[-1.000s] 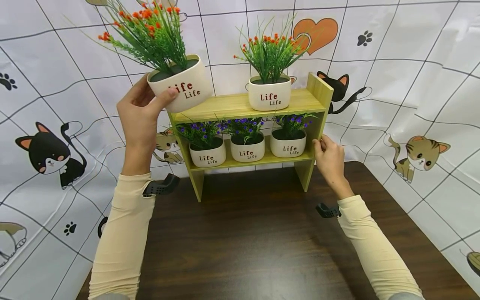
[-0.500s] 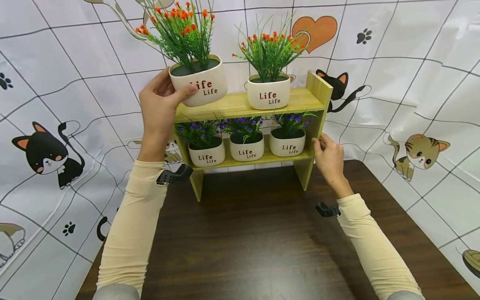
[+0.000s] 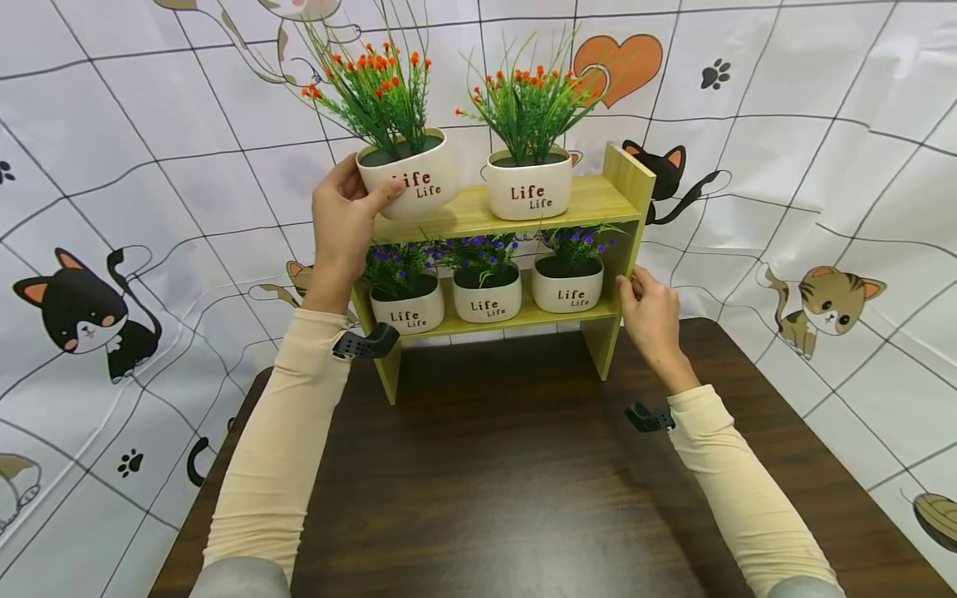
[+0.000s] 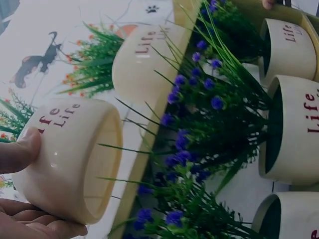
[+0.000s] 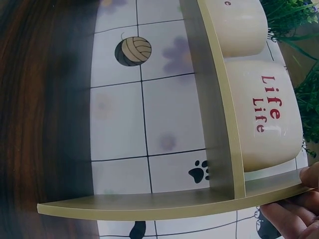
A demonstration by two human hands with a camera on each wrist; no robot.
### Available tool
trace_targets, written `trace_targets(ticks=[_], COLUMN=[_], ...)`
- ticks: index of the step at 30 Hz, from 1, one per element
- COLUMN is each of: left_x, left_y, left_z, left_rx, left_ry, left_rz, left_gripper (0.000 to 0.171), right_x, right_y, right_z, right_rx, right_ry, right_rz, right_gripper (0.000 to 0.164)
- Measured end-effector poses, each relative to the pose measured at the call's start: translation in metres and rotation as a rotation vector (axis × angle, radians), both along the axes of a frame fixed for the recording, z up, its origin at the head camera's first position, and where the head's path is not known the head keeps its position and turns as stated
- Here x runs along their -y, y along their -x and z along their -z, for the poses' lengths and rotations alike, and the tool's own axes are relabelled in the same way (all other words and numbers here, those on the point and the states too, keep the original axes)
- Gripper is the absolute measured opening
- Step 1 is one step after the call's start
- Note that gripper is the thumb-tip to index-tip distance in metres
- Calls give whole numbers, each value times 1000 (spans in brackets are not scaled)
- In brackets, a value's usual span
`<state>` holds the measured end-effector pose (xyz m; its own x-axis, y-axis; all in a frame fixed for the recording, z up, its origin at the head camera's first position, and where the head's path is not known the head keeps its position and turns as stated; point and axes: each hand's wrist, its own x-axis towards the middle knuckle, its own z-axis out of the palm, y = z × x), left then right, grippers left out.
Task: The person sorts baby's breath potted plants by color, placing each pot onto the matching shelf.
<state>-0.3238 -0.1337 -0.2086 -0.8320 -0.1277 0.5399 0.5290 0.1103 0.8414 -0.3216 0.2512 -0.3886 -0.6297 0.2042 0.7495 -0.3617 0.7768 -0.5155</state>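
Note:
My left hand (image 3: 345, 224) holds a white oval pot (image 3: 428, 198) of orange flowers, marked "Life", with the thumb across its front. The pot leans a little over the left end of the top board of a wooden shelf (image 3: 598, 199). From the left wrist view, its hollow underside (image 4: 102, 172) looks raised off the board. A matching pot (image 3: 529, 199) of orange flowers stands on the same board, further right. Three purple-flowered pots stand in a row below: left (image 3: 409, 314), middle (image 3: 488, 302) and right (image 3: 568, 291). My right hand (image 3: 652, 311) pinches the edge of the shelf's right side panel.
The shelf stands at the back of a dark brown table (image 3: 508, 465). Behind and beside it hangs a white sheet (image 3: 785, 199) with grid lines and cartoon cats. Beneath the lower board there is an open gap between the side panels.
My left hand has brought the orange-flowered pot rightward over the shelf's left end, then slightly lower. The right hand keeps its place on the side panel.

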Motion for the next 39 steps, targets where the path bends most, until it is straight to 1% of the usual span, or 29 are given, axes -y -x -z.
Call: trace_targets(ticks=[4, 7, 11, 12, 18, 24, 29, 36, 39], left_x=[1, 0, 0, 0, 4, 6, 6, 4, 4], left_y=[7, 12, 15, 16, 14, 11, 11, 8, 7], left_z=[5, 8, 12, 12, 12, 13, 15, 18, 18], left_rx=[30, 45, 57, 62, 93, 91, 81, 90, 90], left_ry=[46, 102, 180, 187, 162, 181, 206, 206, 205], left_rz=[-2, -7, -17, -17, -34, -53, -82, -121, -129], left_gripper=[57, 54, 47, 50, 69, 70, 73, 75, 75], right_x=[0, 1, 1, 2, 3, 1, 0, 0, 2], right_y=[0, 0, -1, 0, 0, 0, 0, 0, 0], right_z=[0, 0, -1, -1, -1, -1, 0, 0, 0], right_rx=[4, 8, 10, 10, 13, 7, 4, -5, -6], right_ry=[0, 2, 2, 1, -2, 2, -3, -5, -3], right_rz=[-1, 2, 2, 2, 9, 10, 17, 16, 15], right_gripper=[18, 18, 18, 18, 17, 17, 16, 16, 16])
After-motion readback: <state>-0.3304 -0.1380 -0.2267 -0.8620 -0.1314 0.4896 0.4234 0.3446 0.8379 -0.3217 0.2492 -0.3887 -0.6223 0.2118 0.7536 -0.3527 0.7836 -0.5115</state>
